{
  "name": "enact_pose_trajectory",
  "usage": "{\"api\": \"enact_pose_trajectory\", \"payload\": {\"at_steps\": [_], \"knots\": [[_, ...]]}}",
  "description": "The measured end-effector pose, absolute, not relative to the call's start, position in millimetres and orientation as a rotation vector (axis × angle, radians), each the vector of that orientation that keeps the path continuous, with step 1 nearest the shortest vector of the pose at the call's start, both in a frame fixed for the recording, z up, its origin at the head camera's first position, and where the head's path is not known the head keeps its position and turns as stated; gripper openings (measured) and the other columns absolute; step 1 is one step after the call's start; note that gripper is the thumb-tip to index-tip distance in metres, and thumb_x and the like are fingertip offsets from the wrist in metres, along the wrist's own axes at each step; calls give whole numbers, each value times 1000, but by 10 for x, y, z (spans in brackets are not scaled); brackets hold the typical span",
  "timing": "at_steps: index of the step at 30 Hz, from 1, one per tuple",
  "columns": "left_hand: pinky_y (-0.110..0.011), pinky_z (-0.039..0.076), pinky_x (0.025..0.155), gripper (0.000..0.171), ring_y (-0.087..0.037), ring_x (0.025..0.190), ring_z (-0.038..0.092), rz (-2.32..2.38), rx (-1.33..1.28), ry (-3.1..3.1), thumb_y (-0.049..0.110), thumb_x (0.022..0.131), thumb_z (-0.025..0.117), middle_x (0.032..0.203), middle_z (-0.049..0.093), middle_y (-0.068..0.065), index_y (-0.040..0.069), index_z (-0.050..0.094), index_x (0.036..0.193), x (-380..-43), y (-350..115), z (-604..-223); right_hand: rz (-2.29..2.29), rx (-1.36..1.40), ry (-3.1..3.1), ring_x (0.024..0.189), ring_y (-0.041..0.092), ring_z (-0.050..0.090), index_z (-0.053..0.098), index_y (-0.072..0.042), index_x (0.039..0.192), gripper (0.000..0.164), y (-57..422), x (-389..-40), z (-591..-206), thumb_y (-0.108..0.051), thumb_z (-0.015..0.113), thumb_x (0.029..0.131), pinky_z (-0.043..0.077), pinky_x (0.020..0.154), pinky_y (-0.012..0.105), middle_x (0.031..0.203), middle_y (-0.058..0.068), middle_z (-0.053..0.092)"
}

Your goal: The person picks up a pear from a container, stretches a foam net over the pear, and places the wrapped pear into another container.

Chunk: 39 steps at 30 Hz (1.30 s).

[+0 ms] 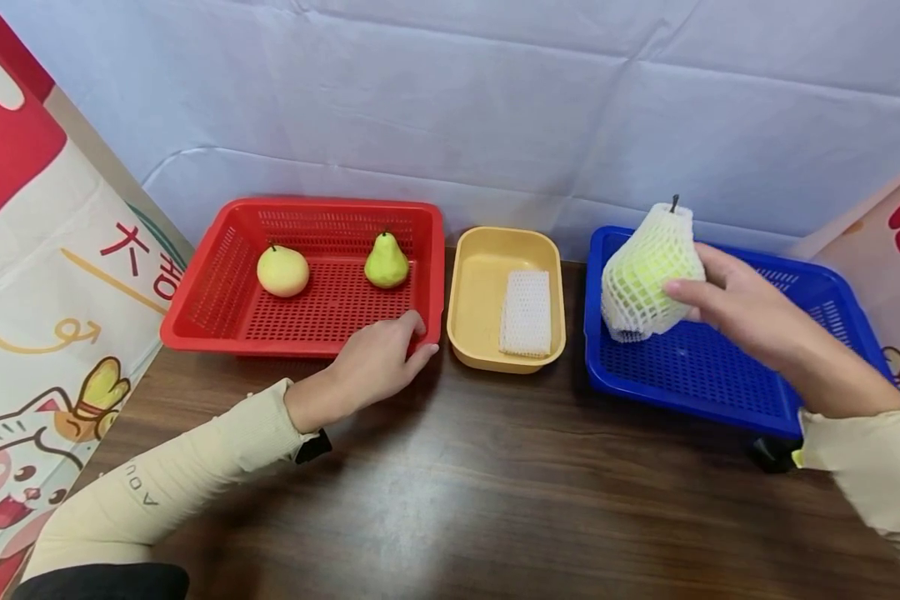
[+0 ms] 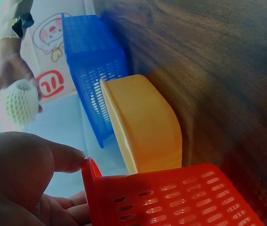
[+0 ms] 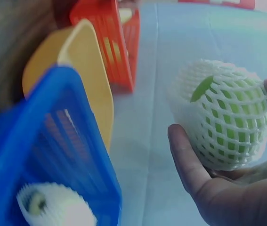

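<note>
My right hand holds a green pear in a white foam net, stem up, over the left part of the blue basket. The right wrist view shows thumb and fingers around the netted pear. My left hand grips the front right corner of the red basket, its thumb at the rim in the left wrist view. Inside the red basket lie a round yellow pear and a smaller green pear, both without nets.
Between the baskets stands a yellow tray holding a flat white foam net. Another fruit in a white net lies in the blue basket, hidden in the head view. A pale cloth hangs behind the dark wooden table.
</note>
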State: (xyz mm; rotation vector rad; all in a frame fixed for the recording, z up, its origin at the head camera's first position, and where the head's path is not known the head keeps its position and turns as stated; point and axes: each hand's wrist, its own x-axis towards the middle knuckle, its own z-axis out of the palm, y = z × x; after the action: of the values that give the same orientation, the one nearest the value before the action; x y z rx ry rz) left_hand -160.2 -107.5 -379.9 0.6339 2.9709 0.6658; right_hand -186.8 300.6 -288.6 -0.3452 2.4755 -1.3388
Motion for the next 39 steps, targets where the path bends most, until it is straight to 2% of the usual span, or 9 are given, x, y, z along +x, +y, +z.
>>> {"api": "enact_pose_trajectory", "payload": {"at_steps": [7,13,16,22,26,31,39], "knots": [[-34,46,53,24,-18,60,54,661,634,2961,29,99,68,68,54,-1,6,59,100,-1615,-1064,-3790,-1208,-272,2539,99,-4,62,37,-4,144,38,3231,-2105,-2738,-22,43,110,52,77,16,111,-22,61],[-34,46,52,24,-18,60,54,655,635,2958,29,99,68,68,54,-1,6,59,99,-1617,-1060,-3789,-1044,-212,2543,95,-8,60,29,6,148,53,3388,-2292,-2654,-28,42,110,54,76,17,107,-21,58],[-34,47,52,24,-18,59,54,650,640,2964,29,99,68,68,54,-1,6,59,98,-1612,-1055,-3789,-955,-175,2549,91,-7,61,30,11,147,58,3455,-2368,-2653,-31,44,110,55,75,20,110,-13,60],[-35,47,52,24,-18,59,54,644,646,2973,29,98,68,67,53,-1,7,58,96,-1606,-1044,-3799,-808,-89,2505,86,6,66,31,19,142,69,3642,-2482,-2750,-40,45,108,59,75,30,113,15,66],[-35,46,52,24,-18,59,54,638,650,2976,29,99,68,66,52,-1,7,58,96,-1603,-1043,-3808,-721,-55,2455,88,15,66,33,21,138,74,3791,-2547,-2865,-45,44,107,59,74,33,107,15,65],[-35,47,52,24,-18,58,54,631,650,2972,29,99,68,65,52,-1,7,58,97,-1598,-1043,-3812,-614,-2,2408,84,18,66,41,24,127,79,3933,-2612,-3014,-51,46,103,60,72,35,99,15,66],[-35,46,51,24,-18,58,53,620,633,2968,29,100,67,64,51,-1,7,57,96,-1593,-1046,-3800,-573,76,2347,81,20,67,38,26,127,84,3978,-2653,-3221,-54,50,100,60,72,37,101,21,61]]}}
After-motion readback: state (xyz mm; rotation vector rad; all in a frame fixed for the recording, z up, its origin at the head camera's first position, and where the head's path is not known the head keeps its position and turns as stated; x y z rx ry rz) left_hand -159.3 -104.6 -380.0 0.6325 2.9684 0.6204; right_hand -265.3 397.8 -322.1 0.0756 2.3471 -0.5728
